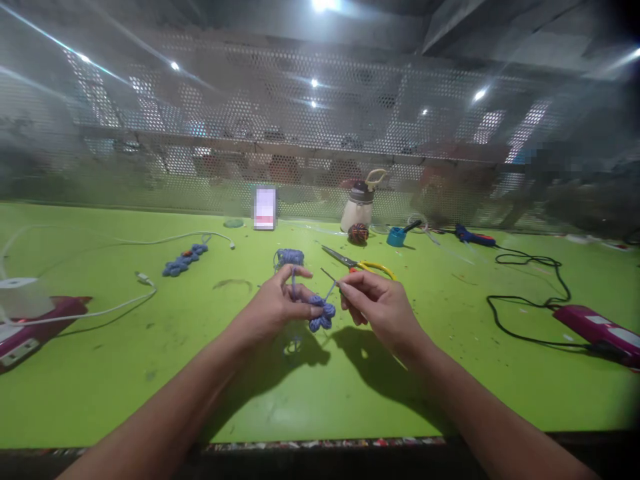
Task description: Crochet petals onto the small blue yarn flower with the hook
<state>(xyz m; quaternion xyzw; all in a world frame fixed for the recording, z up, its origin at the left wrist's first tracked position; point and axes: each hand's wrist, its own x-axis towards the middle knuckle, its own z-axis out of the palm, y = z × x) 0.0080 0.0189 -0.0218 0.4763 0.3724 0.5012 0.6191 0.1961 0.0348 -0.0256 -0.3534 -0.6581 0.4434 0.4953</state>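
Between thumb and fingers, my left hand (285, 299) pinches a small blue-purple crochet piece (321, 315) with puffy petals. A strand of the same yarn runs over the raised left index finger. My right hand (377, 303) is closed on a thin crochet hook (328, 274), its tip pointing up and left. From the piece, a yarn loop stretches up to the hook. Just behind my left hand lies a skein of blue-purple yarn (290, 258). Scissors (357, 262) with yellow and red handles rest behind my right hand.
A finished-looking blue crochet strip (185, 260) and white cables lie left. At the back stand a phone (265, 208), a bottle (357, 208), a dark yarn ball (358, 233) and a blue tape roll (397, 237). A glue gun (475, 236) and power strip (597, 330) are right.
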